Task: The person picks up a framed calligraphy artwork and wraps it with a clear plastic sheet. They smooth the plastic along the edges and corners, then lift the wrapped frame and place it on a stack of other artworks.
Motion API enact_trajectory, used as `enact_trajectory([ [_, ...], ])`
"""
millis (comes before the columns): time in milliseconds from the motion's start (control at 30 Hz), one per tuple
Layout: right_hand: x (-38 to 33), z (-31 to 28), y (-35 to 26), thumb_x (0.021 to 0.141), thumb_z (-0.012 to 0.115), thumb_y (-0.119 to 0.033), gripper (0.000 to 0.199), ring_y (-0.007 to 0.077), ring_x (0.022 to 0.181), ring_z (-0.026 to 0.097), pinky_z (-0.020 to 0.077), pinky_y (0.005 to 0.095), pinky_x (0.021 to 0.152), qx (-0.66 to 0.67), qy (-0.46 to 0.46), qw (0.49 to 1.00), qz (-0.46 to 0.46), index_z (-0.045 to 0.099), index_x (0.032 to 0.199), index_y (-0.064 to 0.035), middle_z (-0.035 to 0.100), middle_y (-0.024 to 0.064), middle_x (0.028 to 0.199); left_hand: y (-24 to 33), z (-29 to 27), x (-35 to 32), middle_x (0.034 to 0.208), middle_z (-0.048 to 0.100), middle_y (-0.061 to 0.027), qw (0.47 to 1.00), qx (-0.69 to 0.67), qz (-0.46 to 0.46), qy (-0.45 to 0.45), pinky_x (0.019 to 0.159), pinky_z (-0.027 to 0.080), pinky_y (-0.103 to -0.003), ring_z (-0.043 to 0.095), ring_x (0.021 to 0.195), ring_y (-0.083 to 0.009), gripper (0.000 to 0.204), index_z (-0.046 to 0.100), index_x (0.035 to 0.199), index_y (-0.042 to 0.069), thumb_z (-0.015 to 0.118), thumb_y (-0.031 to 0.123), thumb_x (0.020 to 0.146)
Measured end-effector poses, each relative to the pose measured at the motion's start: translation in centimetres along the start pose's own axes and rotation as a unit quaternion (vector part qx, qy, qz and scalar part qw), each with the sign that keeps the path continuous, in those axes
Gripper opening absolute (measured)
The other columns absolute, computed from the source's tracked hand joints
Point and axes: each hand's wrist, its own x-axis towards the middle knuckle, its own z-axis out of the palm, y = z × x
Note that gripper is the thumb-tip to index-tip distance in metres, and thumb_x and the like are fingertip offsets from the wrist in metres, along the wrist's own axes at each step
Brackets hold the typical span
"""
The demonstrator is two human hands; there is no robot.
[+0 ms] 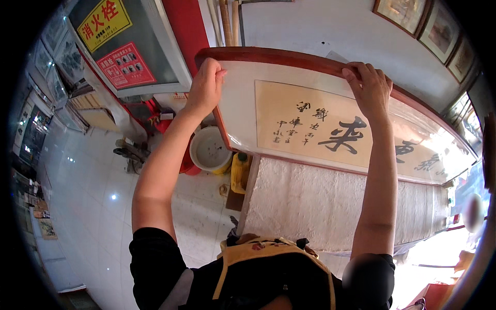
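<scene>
A long framed calligraphy panel (289, 119) with a reddish wooden frame and glazed front stands tilted on a table covered in white felt (330, 206). My left hand (205, 85) grips the frame's top left corner. My right hand (369, 88) holds the top rail further right, fingers curled over the edge. Both arms reach up from the lower edge. The sheet inside is tan with black brush characters on a white mount.
A white bucket (209, 150) and a yellow jug (239, 170) stand on the tiled floor left of the table. A cabinet with red and yellow signs (124, 46) is at the upper left. Framed pictures (439, 31) hang on the wall at the upper right.
</scene>
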Motion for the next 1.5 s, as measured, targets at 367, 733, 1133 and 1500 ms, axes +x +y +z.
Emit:
enact_trajectory([
  [367,0.2,0.7,0.6,0.098,0.053,-0.059,0.046,0.0263,0.101,0.061,0.0392,0.0473,0.097,-0.028,-0.011,1.0,-0.006,0.071,0.112,-0.0182,0.068,0.0025,0.1,-0.5,-2.7,-0.2,0.09,0.062,-0.0079,0.999,0.042,0.006,-0.031,0.069,0.054,-0.034,0.063,0.074,-0.023,0.055,0.055,0.11,0.006,0.085,0.039,0.077],
  [733,0.1,1.0,0.7,0.099,0.052,-0.058,0.045,0.025,0.099,0.062,0.04,0.0461,0.096,-0.028,0.006,0.999,-0.017,0.07,0.112,-0.0188,0.068,0.0003,0.097,-3.2,-1.8,-2.4,0.088,0.067,-0.0071,0.981,0.064,-0.071,-0.167,0.07,0.053,-0.036,0.067,0.079,-0.0235,0.018,0.062,0.098,0.004,0.067,0.02,0.093],
  [1133,0.1,0.7,0.9,0.099,0.053,-0.057,0.044,0.0246,0.101,0.062,0.0396,0.0462,0.097,-0.03,-0.028,0.999,-0.009,0.069,0.116,-0.0191,0.068,0.0003,0.101,-2.1,-5.6,-1.9,0.085,0.071,-0.0052,0.792,-0.56,-0.242,-0.02,0.078,0.057,-0.033,0.068,0.076,-0.0181,0.028,0.067,0.107,0.001,0.058,0.027,0.1],
  [1500,0.7,1.4,1.9,0.098,0.054,-0.058,0.048,0.0251,0.106,0.064,0.0417,0.043,0.1,0.008,-0.05,0.999,-0.008,0.068,0.122,-0.019,0.07,0.0034,0.109,-10.5,4.4,-18.6,0.156,0.035,-0.0192,0.897,-0.115,-0.358,-0.234,0.122,0.025,-0.041,0.032,0.147,-0.0327,0.088,0.029,0.154,0.005,0.074,0.015,0.079],
])
